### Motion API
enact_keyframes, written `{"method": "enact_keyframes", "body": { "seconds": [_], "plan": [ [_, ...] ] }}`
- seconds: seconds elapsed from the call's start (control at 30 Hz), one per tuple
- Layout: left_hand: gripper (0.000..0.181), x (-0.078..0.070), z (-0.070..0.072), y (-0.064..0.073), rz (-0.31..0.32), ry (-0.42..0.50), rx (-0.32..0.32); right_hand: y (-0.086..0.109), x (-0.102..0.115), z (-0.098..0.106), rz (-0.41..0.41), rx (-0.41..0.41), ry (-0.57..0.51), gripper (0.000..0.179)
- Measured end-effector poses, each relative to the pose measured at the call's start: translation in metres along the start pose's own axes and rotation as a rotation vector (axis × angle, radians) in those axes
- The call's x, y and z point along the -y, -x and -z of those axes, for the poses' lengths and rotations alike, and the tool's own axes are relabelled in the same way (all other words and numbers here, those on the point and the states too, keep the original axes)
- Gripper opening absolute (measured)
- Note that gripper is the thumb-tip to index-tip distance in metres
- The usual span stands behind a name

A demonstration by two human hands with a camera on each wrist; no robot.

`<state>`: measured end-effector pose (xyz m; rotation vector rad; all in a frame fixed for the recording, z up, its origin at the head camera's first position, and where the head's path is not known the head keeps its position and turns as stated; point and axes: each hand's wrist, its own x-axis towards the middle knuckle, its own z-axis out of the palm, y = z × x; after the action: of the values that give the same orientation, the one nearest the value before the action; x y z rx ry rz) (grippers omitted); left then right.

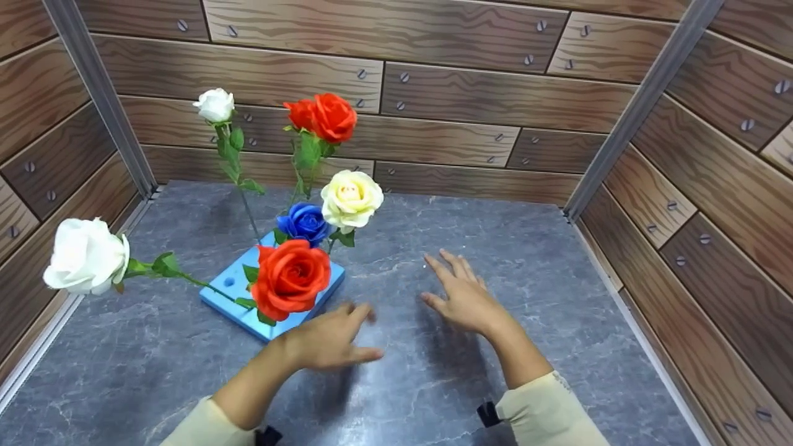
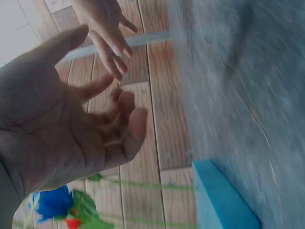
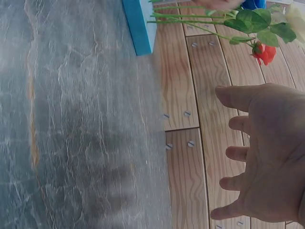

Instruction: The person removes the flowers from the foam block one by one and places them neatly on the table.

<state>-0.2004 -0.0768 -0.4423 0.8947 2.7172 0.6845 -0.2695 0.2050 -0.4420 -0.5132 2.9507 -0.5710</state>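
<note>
My left hand (image 1: 331, 337) hovers close to the near right edge of a light blue block (image 1: 240, 263), thumb spread and fingers loosely bent around nothing. The left wrist view shows that palm (image 2: 52, 129) bare. Further right, my right hand (image 1: 464, 300) is over the grey surface, its fingers spread and holding nothing. Artificial roses stand in the block: a large red rose (image 1: 291, 279) in front, a blue rose (image 1: 305, 222) behind it, a cream rose (image 1: 352, 199), and red blooms (image 1: 334, 118) at the back. A white rose (image 1: 215, 105) rises behind; another white rose (image 1: 87, 255) leans far left.
A hole (image 1: 229, 282) shows in the block's top. Grey marbled tabletop (image 1: 396, 396) lies under both hands. Wood-patterned panels form a back wall (image 1: 446, 93) and two side walls, with a metal post (image 1: 638, 105) in the right corner.
</note>
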Motion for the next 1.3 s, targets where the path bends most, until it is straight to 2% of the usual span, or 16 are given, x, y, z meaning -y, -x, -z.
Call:
{"method": "enact_keyframes", "body": {
  "seconds": [0.13,0.2,0.27,0.3,0.5,0.6,0.73,0.83,0.93,1.03,1.13,1.2,1.3],
  "plan": [
    [0.040,0.020,0.004,0.022,0.043,0.039,0.184,-0.004,0.006,-0.006,0.034,0.023,-0.036,0.068],
    [0.035,0.032,0.007,0.034,0.090,0.065,0.242,-0.007,0.009,-0.009,0.049,0.032,-0.051,0.066],
    [0.030,0.044,0.010,0.046,0.147,0.114,0.260,-0.008,0.011,-0.012,0.070,0.034,-0.064,0.065],
    [0.029,0.051,0.011,0.052,0.166,0.128,0.246,-0.009,0.012,-0.013,0.080,0.036,-0.068,0.064],
    [0.027,0.096,0.021,0.092,0.184,0.171,0.090,-0.014,0.018,-0.021,0.121,0.045,-0.064,0.062],
    [0.025,0.116,0.025,0.108,0.241,0.167,0.023,-0.019,0.021,-0.025,0.148,0.036,-0.053,0.061],
    [0.026,0.139,0.028,0.120,0.364,0.121,-0.116,-0.028,0.025,-0.030,0.177,0.029,-0.055,0.058],
    [0.034,0.153,0.028,0.124,0.459,0.139,-0.226,-0.035,0.030,-0.034,0.190,0.029,-0.077,0.056],
    [0.048,0.167,0.029,0.125,0.517,0.193,-0.306,-0.043,0.037,-0.040,0.202,0.031,-0.108,0.053],
    [0.067,0.182,0.032,0.125,0.540,0.291,-0.319,-0.053,0.045,-0.046,0.198,0.034,-0.157,0.052],
    [0.089,0.194,0.037,0.126,0.550,0.351,-0.275,-0.062,0.053,-0.053,0.194,0.023,-0.237,0.053],
    [0.103,0.200,0.040,0.125,0.556,0.355,-0.241,-0.069,0.059,-0.057,0.205,0.014,-0.308,0.054],
    [0.114,0.209,0.042,0.122,0.561,0.317,-0.205,-0.080,0.067,-0.064,0.236,0.003,-0.414,0.056]
  ]
}}
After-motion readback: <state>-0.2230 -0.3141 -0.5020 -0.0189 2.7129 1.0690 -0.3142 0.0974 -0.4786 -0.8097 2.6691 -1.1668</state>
